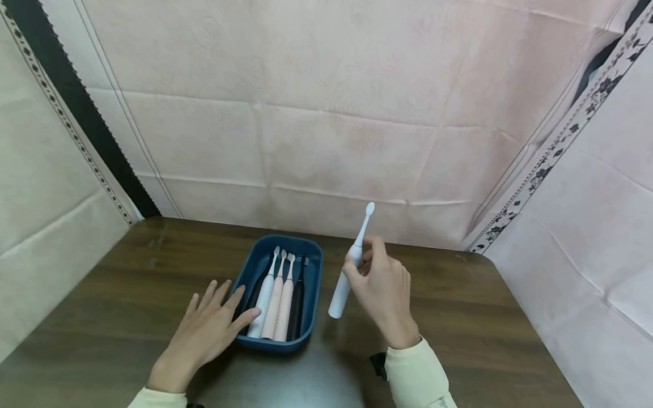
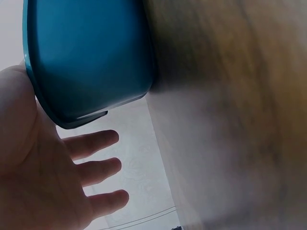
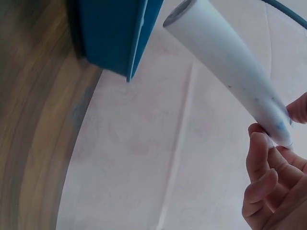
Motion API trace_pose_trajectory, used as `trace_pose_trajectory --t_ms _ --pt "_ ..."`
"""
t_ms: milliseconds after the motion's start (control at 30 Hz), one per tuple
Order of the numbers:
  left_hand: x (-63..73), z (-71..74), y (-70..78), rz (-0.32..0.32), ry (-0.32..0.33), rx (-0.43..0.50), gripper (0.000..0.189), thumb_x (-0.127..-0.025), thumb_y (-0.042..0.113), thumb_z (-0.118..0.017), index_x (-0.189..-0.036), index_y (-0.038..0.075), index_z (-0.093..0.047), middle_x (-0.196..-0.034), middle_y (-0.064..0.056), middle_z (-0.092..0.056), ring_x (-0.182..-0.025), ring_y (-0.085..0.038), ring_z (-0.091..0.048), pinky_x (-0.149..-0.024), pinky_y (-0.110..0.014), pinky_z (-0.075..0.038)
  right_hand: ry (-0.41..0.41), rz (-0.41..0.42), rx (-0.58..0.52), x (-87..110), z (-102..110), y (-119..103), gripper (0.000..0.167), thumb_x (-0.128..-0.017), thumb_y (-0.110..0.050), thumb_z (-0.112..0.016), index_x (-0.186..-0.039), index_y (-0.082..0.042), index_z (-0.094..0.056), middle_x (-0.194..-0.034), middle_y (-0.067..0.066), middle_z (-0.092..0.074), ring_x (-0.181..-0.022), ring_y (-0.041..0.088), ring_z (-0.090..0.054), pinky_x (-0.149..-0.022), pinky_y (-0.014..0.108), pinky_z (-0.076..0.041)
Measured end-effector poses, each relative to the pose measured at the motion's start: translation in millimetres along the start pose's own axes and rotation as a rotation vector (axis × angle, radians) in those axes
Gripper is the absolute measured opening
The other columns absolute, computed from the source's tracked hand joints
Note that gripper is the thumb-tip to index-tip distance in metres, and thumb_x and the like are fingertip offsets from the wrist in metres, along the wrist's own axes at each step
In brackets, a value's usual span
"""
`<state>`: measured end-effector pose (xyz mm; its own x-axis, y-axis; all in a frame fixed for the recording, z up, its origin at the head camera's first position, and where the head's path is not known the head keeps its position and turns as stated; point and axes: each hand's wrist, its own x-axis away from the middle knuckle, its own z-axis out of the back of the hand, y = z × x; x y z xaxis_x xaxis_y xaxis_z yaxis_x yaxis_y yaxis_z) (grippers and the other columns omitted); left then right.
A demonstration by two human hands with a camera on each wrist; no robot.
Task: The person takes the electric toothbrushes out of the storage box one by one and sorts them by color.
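My right hand (image 1: 384, 286) pinches a white electric toothbrush (image 1: 340, 292) near the top of its handle, head upward and tilted, above the table to the right of the bin. In the right wrist view the toothbrush handle (image 3: 230, 62) points its base toward the upper left. The blue bin (image 1: 315, 294) holds several electric toothbrushes side by side: a white one (image 1: 262, 306), two pale pink ones, a black one (image 1: 296, 309) at the right, and another dark one at the left, partly hidden. My left hand (image 1: 204, 328) rests on the bin's left rim with fingers spread and straight.
The bin stands on a brown wood-grain table (image 1: 459, 328). Pale creased cloth (image 1: 331, 141) hangs behind the table's back edge, with more cloth on the left (image 1: 46, 226) and right sides (image 1: 586, 255).
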<state>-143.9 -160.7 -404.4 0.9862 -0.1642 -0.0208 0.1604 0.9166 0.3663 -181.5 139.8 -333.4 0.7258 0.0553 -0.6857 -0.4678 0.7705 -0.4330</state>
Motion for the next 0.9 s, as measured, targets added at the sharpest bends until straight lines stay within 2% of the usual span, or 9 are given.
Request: trace_pose_trajectory --t_ms 667,900 --pt "0.3 -0.3 -0.9 -0.004 0.016 0.006 0.08 -0.102 0.067 -0.038 -0.15 0.003 -0.049 -0.155 -0.034 -0.033 -0.146 -0.056 -0.016 -0.111 -0.076 -0.009 0.072 -0.035 0.048 -0.5 21 21 0.029 -0.086 -0.015 -0.072 -0.111 -0.006 -0.06 -0.073 -0.002 -0.069 -0.053 0.009 -0.057 -0.046 0.031 -0.041" --pt "-0.2 -1.4 -1.2 -0.003 0.028 0.019 0.082 -0.102 0.067 -0.037 -0.15 0.001 -0.049 -0.155 -0.034 -0.033 -0.146 -0.056 -0.016 -0.111 -0.076 -0.009 0.059 -0.053 0.055 0.3 21 23 0.028 -0.087 -0.016 -0.072 -0.111 -0.007 -0.059 -0.073 -0.002 -0.069 -0.053 0.01 -0.057 -0.046 0.031 -0.041"
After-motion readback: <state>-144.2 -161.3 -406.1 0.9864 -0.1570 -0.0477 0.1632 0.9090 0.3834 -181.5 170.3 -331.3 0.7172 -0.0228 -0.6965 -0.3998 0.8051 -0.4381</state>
